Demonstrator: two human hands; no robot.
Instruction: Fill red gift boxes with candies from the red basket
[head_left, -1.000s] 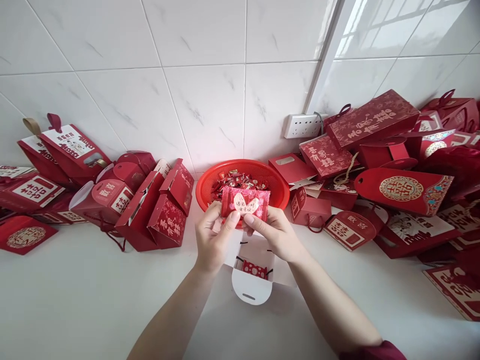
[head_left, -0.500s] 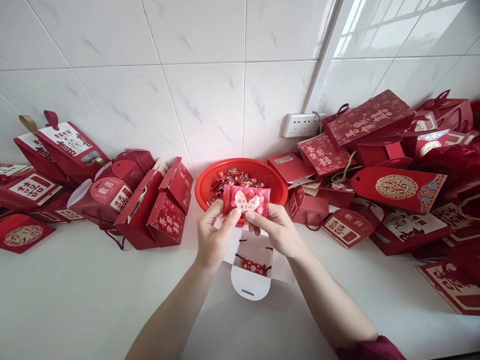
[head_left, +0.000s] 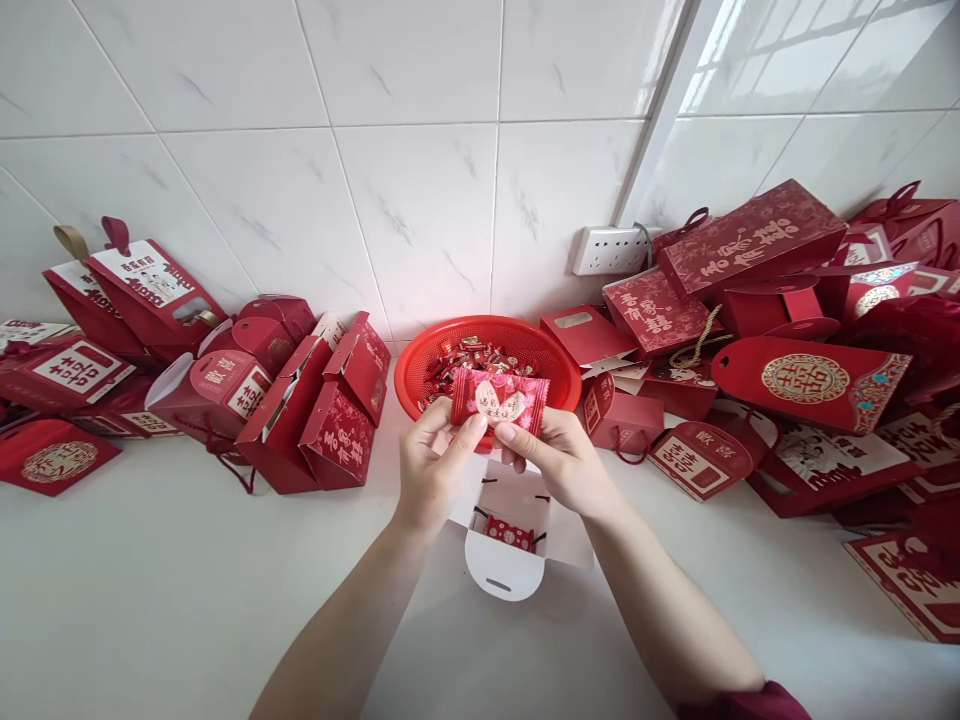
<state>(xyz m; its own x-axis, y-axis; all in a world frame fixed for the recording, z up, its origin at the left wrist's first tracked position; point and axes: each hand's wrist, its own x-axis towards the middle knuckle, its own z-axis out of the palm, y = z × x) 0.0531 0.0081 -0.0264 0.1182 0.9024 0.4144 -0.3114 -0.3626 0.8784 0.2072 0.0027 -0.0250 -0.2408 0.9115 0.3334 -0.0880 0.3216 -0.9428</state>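
Now the left end of the heart-printed sweet packet (head_left: 510, 390) is pinched by the left hand (head_left: 431, 470), thumb against fingers, its long axis laid crosswise. At the right end it is pinched likewise by the right hand (head_left: 566, 465), neither nearer, the packet being raised beyond the open white-lined box (head_left: 504, 578).

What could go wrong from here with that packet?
1. Slip: the left hand and right hand pinch the red packet near its lower edge and ends; a loosened hold might drop it into the red basket or open white box.
2. Snag: the white box's front flap lies spread out; a dipping wrist might catch it and shift the box.
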